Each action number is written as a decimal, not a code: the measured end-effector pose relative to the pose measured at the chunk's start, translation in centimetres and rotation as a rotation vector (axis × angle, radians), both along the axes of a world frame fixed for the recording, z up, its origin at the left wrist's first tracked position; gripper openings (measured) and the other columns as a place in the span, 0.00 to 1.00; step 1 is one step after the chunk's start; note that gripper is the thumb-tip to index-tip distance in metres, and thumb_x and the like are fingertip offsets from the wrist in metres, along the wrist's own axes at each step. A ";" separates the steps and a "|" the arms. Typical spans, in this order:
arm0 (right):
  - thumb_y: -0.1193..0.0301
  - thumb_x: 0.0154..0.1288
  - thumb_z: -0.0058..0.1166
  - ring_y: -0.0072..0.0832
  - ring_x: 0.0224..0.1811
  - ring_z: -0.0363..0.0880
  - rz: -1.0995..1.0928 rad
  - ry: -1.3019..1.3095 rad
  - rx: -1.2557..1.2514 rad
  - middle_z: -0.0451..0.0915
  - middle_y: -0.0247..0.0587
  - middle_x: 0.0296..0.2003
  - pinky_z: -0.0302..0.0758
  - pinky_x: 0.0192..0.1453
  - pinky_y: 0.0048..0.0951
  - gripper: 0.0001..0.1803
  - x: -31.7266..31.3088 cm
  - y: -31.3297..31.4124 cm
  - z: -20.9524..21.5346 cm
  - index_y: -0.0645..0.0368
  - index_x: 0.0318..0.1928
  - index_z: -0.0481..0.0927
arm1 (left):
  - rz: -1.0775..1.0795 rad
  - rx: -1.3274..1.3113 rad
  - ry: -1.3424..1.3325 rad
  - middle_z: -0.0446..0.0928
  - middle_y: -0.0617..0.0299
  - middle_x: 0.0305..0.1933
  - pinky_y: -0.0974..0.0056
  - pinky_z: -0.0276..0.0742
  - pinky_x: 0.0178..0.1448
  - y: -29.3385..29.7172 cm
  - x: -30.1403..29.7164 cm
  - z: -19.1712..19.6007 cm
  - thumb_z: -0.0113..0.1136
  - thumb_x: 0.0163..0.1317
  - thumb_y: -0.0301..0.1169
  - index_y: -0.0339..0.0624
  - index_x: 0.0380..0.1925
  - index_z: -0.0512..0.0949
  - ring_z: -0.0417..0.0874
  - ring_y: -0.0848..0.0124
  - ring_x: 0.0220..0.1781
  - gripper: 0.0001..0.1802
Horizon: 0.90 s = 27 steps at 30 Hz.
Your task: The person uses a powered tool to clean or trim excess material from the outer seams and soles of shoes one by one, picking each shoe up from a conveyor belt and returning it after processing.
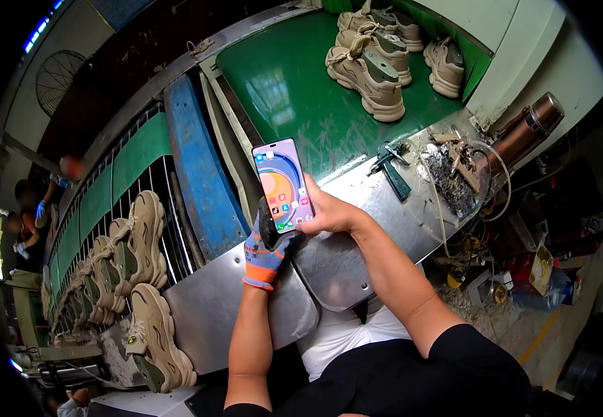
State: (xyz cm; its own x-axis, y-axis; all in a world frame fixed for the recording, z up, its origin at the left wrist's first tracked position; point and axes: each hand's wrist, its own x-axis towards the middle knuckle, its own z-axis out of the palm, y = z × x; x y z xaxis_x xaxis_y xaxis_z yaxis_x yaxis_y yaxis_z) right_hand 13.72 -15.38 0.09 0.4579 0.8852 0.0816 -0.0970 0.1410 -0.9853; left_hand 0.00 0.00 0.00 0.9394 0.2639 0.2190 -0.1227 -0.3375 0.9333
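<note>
The phone (284, 184) is up in front of us, held over the edge of the shiny metal bench (385, 187). Its screen is lit, with small coloured squares near the bottom. We hold it with both hands. Our left hand (265, 247) wears a glove that is grey, blue and orange, and it curls tight around the lower left side of the phone from below. Our right hand (329, 214) is bare and grips the lower right side, with the thumb lying on the edge of the screen.

Past the phone lies a green belt (281, 90). At its far end stand some tan shoes (374, 59), close together. On the metal bench to the right we see a small dark green tool (390, 170), a heap of scraps and string (454, 170), and a copper-coloured bottle (527, 132) lying tilted at the corner.

To the left, beside a blue beam (201, 174), there is a wire rack (117, 208) with more tan shoes (131, 254) in a long row. Far off on the left, other people (37, 208) are at work, but they are blurry
</note>
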 end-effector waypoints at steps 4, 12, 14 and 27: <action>0.69 0.60 0.64 0.25 0.55 0.73 -0.037 0.078 0.070 0.70 0.40 0.56 0.72 0.59 0.26 0.45 0.3 -0.8 -0.1 0.58 0.71 0.50 | 0.017 0.027 0.001 0.77 0.57 0.57 0.65 0.74 0.61 -1.1 0.2 -0.4 0.69 0.56 0.28 0.37 0.70 0.57 0.78 0.69 0.58 0.44; 0.51 0.79 0.27 0.38 0.63 0.72 0.083 0.828 0.557 0.71 0.49 0.63 0.67 0.70 0.40 0.33 -2.6 1.6 -0.6 0.64 0.69 0.60 | -0.006 0.019 -0.047 0.78 0.52 0.57 0.64 0.76 0.58 -0.9 -0.5 1.0 0.70 0.54 0.27 0.35 0.67 0.62 0.80 0.65 0.55 0.41; 0.50 0.79 0.26 0.37 0.59 0.76 0.071 0.878 0.579 0.74 0.49 0.60 0.71 0.66 0.38 0.32 -3.3 0.4 -0.3 0.64 0.67 0.63 | 0.001 0.274 -0.069 0.77 0.50 0.59 0.62 0.77 0.57 -1.2 -0.6 0.6 0.72 0.52 0.33 0.37 0.68 0.61 0.81 0.59 0.56 0.44; 0.47 0.66 0.44 0.39 0.52 0.78 -0.247 0.853 0.775 0.76 0.51 0.51 0.75 0.59 0.45 0.37 -6.4 -14.8 5.4 0.63 0.64 0.66 | 0.126 0.024 -0.088 0.82 0.57 0.38 0.66 0.83 0.41 -1.4 -0.7 -1.0 0.64 0.56 0.17 0.46 0.74 0.53 0.83 0.70 0.35 0.47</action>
